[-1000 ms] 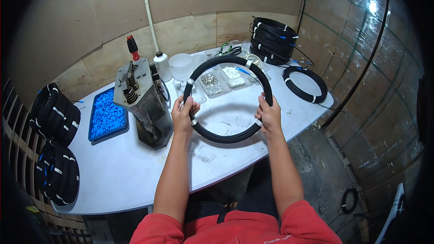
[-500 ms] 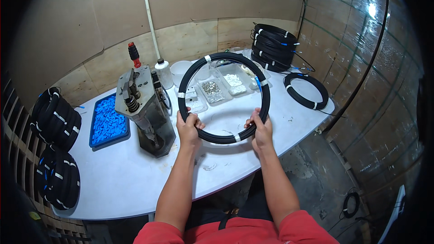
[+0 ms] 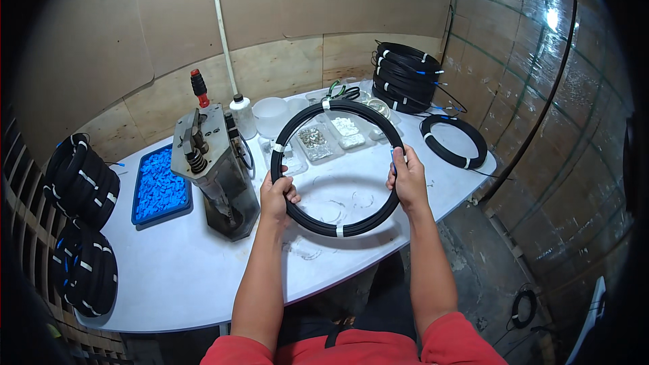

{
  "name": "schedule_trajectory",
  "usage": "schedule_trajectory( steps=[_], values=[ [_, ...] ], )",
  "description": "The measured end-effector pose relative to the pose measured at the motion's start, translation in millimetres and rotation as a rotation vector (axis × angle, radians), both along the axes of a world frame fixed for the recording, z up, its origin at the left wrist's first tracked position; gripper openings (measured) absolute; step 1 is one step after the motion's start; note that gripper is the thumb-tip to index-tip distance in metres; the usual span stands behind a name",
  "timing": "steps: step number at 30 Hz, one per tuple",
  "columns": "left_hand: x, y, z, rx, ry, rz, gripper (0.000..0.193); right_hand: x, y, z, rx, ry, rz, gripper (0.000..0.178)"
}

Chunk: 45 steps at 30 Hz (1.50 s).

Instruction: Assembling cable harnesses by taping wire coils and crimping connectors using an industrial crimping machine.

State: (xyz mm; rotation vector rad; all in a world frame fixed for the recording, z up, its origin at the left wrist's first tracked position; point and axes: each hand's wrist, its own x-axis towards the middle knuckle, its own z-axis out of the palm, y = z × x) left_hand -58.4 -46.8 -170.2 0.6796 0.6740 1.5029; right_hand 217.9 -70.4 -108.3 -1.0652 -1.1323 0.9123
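Note:
I hold a black coil of cable (image 3: pixel 318 110), bound with white ties, up over the white table (image 3: pixel 169 277). My left hand (image 3: pixel 276 196) grips its left side and my right hand (image 3: pixel 407 177) grips its right side. The ring is tilted, its far arc above small clear trays of parts (image 3: pixel 313 140). A grey metal press tool with a red-tipped lever (image 3: pixel 213 169) stands just left of my left hand.
A blue tray of small blue pieces (image 3: pixel 158 184) lies left of the press. Stacks of black coils sit at the far left (image 3: pixel 81 182), lower left (image 3: pixel 88 270) and back right (image 3: pixel 405 74). One loose coil (image 3: pixel 454 140) lies at the right. A white tub (image 3: pixel 272 115) stands behind.
My hands slid down toward the bottom of the coil half a second ago, then moved back apart to its left and right sides. The ring stays raised over the table.

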Motion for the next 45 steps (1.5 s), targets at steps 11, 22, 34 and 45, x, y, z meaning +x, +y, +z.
schedule_trajectory(
  steps=[11,22,34,45],
  values=[
    [4.9,-10.6,18.7,0.097,0.153,0.109,0.025,7.2,18.2,-16.0,-0.026,0.039,0.005,0.043],
    [-2.2,-2.0,7.3,0.064,0.068,0.076,0.025,-8.3,-2.0,-0.4,-0.006,0.064,-0.003,0.046],
    [36.1,-9.7,0.6,0.192,-0.048,0.006,0.055,-29.6,0.3,-20.4,0.175,0.542,-0.083,0.046],
    [15.9,-9.8,11.1,0.052,-0.031,0.201,0.032,-19.5,7.7,-35.6,0.152,0.373,0.035,0.041]
  ],
)
